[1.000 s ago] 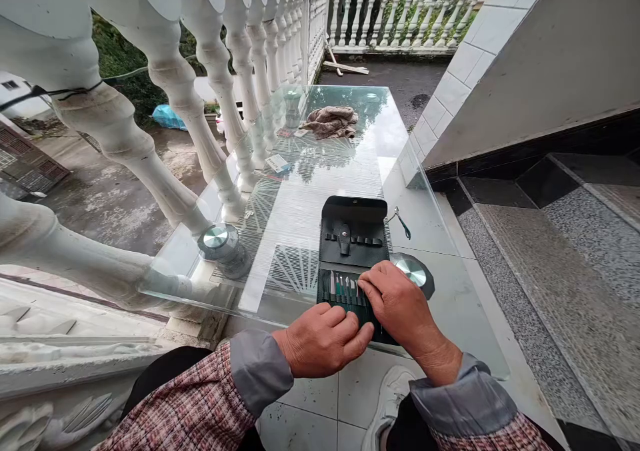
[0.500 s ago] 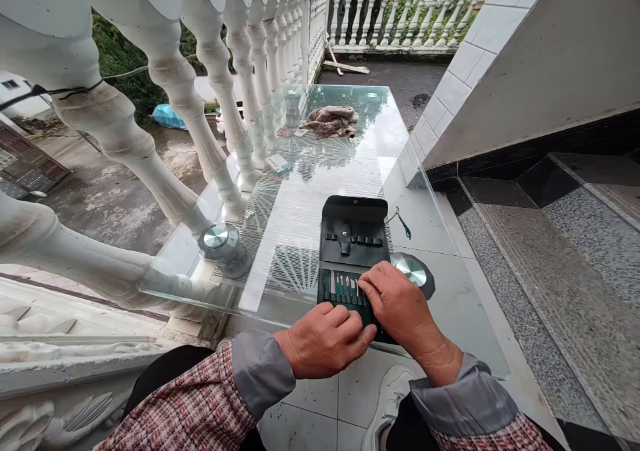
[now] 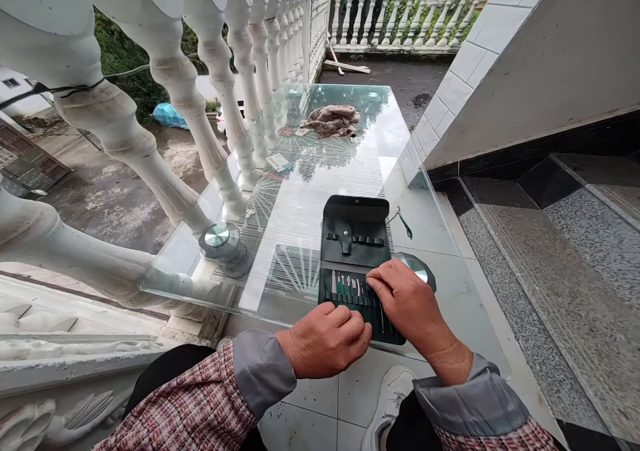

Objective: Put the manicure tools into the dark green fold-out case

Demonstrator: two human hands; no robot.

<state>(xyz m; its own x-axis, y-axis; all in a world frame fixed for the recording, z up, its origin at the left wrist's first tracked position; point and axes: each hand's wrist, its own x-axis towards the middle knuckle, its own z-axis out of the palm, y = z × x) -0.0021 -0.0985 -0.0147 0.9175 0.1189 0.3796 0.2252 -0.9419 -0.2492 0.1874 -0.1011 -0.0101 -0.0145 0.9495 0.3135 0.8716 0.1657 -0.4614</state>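
An open black manicure case lies on the glass table, its dark green lower half holding a row of slim metal manicure tools in loops. At the right end of that row, the thumb and forefinger of my right hand are pinched together. Whatever sits between those fingertips is hidden. My left hand is curled closed at the case's lower left edge, partly covering it, and its fingertips cannot be made out. Beside the case's upper right lies a pair of green-handled nippers.
The glass table top rests on round metal-capped legs. A crumpled brown cloth and a small light-coloured packet lie farther back. White balusters line the left; stone steps rise on the right.
My right hand has shifted slightly right along the row, uncovering more tools and the case's lower right corner. My left hand has drawn back slightly to the left.
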